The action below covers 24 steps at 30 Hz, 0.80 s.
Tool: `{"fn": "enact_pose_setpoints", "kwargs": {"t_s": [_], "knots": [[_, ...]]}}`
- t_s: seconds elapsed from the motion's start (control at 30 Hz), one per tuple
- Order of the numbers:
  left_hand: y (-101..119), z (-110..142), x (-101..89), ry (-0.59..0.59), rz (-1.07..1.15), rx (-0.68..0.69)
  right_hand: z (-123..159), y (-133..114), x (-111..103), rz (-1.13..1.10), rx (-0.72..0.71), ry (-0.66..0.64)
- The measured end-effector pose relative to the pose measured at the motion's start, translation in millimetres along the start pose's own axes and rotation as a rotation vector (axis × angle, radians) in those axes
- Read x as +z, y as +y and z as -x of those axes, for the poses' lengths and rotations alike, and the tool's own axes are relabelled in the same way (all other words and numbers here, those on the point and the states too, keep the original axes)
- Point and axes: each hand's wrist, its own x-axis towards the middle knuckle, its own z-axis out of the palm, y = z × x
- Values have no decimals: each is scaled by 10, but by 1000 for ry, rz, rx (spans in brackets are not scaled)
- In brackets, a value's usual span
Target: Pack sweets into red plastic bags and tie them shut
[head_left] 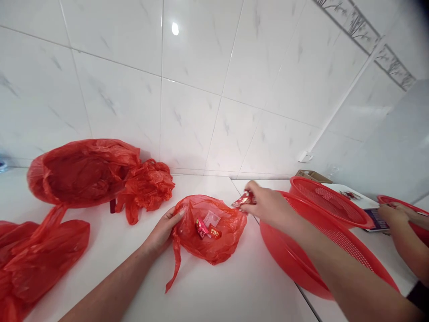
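Observation:
My right hand [264,206] pinches a small red and gold wrapped packet [242,200] between its fingers, just over the far edge of a red plastic bag [221,237]. My left hand [163,229] grips the near side of that bag, which lies flat on the white counter [234,286]. Inside the thin bag, a pink-and-red wrapped sweet [202,228], a red packet [215,232] and a clear square sachet [212,218] show through the plastic. A long bag handle trails toward the front of the counter.
Crumpled red plastic bags [83,174] lie at the left. Stacked red mesh baskets [330,201] stand to the right, beyond them a co-worker's hand [395,217] near a phone [377,219]. A cardboard box [313,175] sits against the white tiled wall [191,53].

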Motion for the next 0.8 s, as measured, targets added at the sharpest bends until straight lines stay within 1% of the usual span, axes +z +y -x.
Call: {"fn": "enact_pose_setpoints", "kwargs": {"t_s": [0.07, 0.1, 0.17, 0.23, 0.3, 0.37, 0.4, 0.47, 0.53, 0.57, 0.63, 0.7, 0.73, 0.8], "knots": [[-13, -9, -18, -2, 7, 0, -67, -193, 180, 7, -90, -57], [-22, -14, -29, -4, 11, 2, -95, -238, 259, 3, -120, -74], [-35, -22, -47, -15, 12, 13, -106, -240, 382, -50, -111, -74], [-33, -20, -51, -38, 7, 25, -29, -160, 482, -152, -73, -62], [-11, -10, -38, -72, 0, 36, 134, -42, 602, -286, 3, -22], [21, 0, -16, -103, -8, 41, 335, 85, 760, -452, 129, 15], [36, 3, -7, -114, -13, 42, 429, 147, 850, -550, 220, 3], [53, 1, -1, -123, -23, 44, 562, 257, 1029, -744, 421, -67], [44, -7, -13, -111, -27, 47, 597, 331, 1183, -946, 597, -120], [31, -11, -25, -101, -28, 45, 577, 349, 1246, -1061, 654, -145], [-5, -18, -48, -78, -28, 41, 485, 348, 1341, -1283, 694, -217], [-38, -21, -64, -57, -25, 40, 362, 311, 1394, -1436, 666, -311], [-45, -20, -66, -48, -25, 42, 301, 287, 1404, -1476, 645, -335], [-24, -16, -60, -36, -39, 46, 200, 246, 1387, -1515, 618, -317]]}}
